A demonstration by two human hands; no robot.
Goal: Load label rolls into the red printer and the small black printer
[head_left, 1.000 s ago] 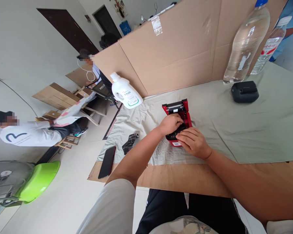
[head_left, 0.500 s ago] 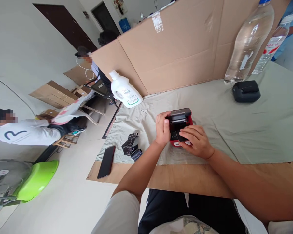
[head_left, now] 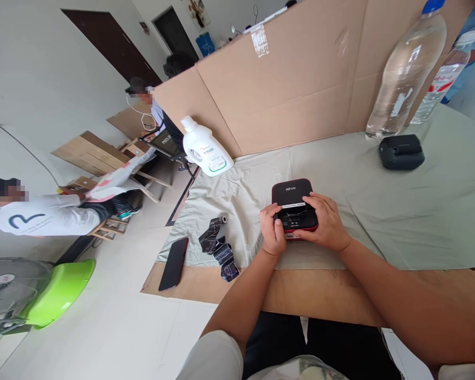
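A small black label printer [head_left: 293, 189] with red sides sits on the cloth in front of me, its lid down. A white strip with tiny print lies across its middle. My left hand [head_left: 272, 232] grips the printer's left side, fingers curled on the top edge. On the opposite side, my right hand [head_left: 328, 221] wraps the right edge, its thumb along the front. To the left lies a black ribbon with rolls [head_left: 217, 244], partly unwound. Beside it rests a dark phone [head_left: 173, 264] near the table's edge.
A cardboard panel [head_left: 285, 95] stands along the back. A white jug [head_left: 206, 148], a large water bottle [head_left: 407, 74], a smaller bottle [head_left: 443, 79] and a black case [head_left: 401, 152] stand on the cloth. Two people sit at left, beyond a fan [head_left: 11, 290] and a green basin [head_left: 61, 293].
The printer's raised lid is now shut. My left hand has moved down to the printer's front left, and my right hand has shifted to its right edge. More of the ribbon shows.
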